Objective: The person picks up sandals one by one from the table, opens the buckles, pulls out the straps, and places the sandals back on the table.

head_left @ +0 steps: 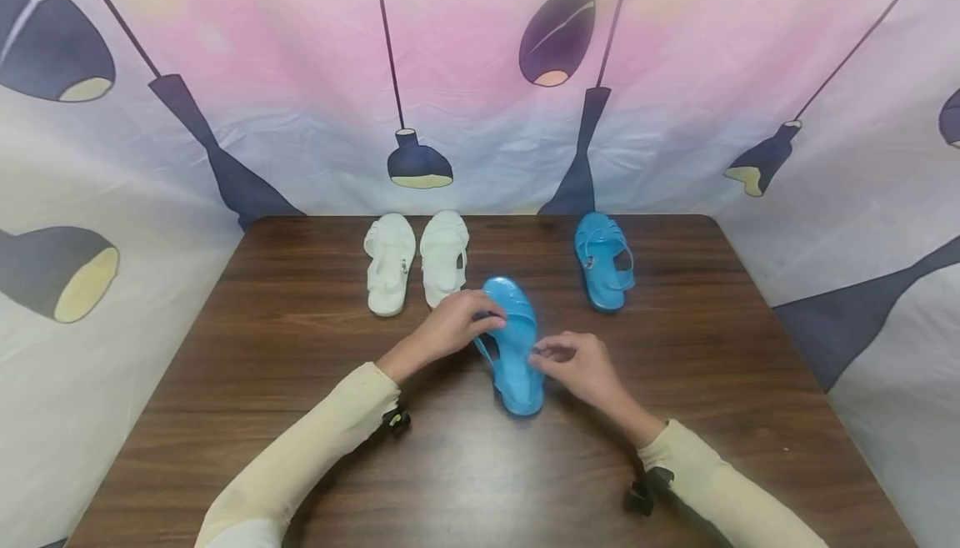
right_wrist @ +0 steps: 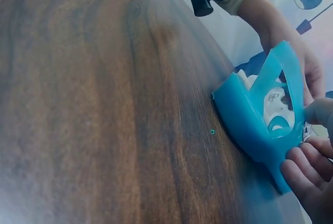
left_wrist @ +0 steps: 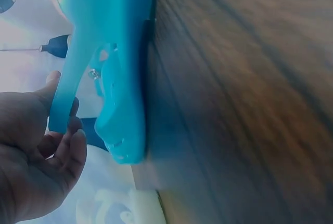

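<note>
A blue sandal (head_left: 517, 356) lies on the table between the two hands, its toe pointing away. My right hand (head_left: 581, 364) pinches the small metal buckle (right_wrist: 307, 130) at the sandal's right side between thumb and fingers. My left hand (head_left: 453, 321) is over the sandal's left side, fingers bent and thumb near the index fingertip. In the left wrist view, the sandal's heel strap (left_wrist: 70, 91) crosses in front of that thumb and fingers. Whether the left fingers grip the strap is hidden. The strap stands up as a bent loop in the right wrist view.
Another blue sandal (head_left: 606, 277) stands at the back right, its strap folded to the side. Two white sandals, a left one (head_left: 390, 273) and a right one (head_left: 442, 260), stand side by side at the back. Behind the brown wooden table (head_left: 300, 389) hangs a lamp-patterned cloth (head_left: 300, 114).
</note>
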Demonstrator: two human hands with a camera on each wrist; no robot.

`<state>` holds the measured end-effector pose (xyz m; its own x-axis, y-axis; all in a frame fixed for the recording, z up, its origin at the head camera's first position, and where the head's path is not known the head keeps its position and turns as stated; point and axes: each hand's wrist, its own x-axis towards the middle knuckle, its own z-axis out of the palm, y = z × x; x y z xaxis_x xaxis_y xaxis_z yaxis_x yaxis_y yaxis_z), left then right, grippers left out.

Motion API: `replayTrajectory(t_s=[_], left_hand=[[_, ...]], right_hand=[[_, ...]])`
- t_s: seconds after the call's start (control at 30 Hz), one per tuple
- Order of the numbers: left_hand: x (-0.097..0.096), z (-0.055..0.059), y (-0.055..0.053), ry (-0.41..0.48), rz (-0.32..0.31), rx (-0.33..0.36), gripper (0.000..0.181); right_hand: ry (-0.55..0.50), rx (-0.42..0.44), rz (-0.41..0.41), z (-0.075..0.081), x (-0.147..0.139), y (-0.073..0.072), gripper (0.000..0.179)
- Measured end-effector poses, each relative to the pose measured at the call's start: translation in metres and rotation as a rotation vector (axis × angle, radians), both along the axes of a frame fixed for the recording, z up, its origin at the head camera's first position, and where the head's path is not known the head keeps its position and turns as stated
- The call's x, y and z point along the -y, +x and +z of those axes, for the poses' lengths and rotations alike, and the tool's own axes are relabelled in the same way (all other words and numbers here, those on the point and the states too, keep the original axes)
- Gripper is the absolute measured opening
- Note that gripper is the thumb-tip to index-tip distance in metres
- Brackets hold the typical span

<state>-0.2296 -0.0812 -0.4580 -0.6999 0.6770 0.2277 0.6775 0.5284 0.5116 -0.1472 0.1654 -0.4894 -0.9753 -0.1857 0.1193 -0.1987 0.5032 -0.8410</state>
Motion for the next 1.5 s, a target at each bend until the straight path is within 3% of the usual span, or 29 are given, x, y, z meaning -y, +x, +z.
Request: replayTrajectory(t_s=[0.17, 0.3, 0.53, 0.67, 0.87, 1.13, 1.23, 1.5], left_hand=[[-0.015, 0.002, -0.005, -0.020, -0.052, -0.049, 0.019], [-0.021, 0.002, -0.008, -0.027, -0.082, -0.025, 0.023], [-0.020, 0.002, -0.006, -0.011, -0.040, 0.046, 0.037], [-0.010, 0.002, 0.004, 0.072, 0.021, 0.116, 0.043], [0.008, -0.002, 0.029, 0.185, 0.153, 0.201, 0.042], [0.017, -0.012, 0.058, 0.180, 0.312, 0.389, 0.046], [0.016, -0.015, 0.064, 0.189, 0.312, 0.475, 0.047], [0.013, -0.020, 0.071, 0.199, 0.223, 0.601, 0.046]], right_hand=[[-0.021, 0.030, 0.013, 0.000, 0.000, 0.000, 0.022], [-0.026, 0.030, 0.021, -0.002, -0.002, -0.001, 0.025], [-0.012, 0.046, 0.034, 0.003, -0.013, -0.004, 0.028], [0.016, 0.049, 0.048, 0.007, -0.019, -0.006, 0.029], [0.084, 0.041, 0.034, 0.014, -0.022, -0.003, 0.031], [0.153, 0.068, 0.044, 0.011, -0.014, 0.004, 0.037], [0.152, 0.084, 0.050, 0.006, -0.010, 0.006, 0.036], [0.128, 0.149, 0.028, 0.003, -0.001, 0.010, 0.033]])
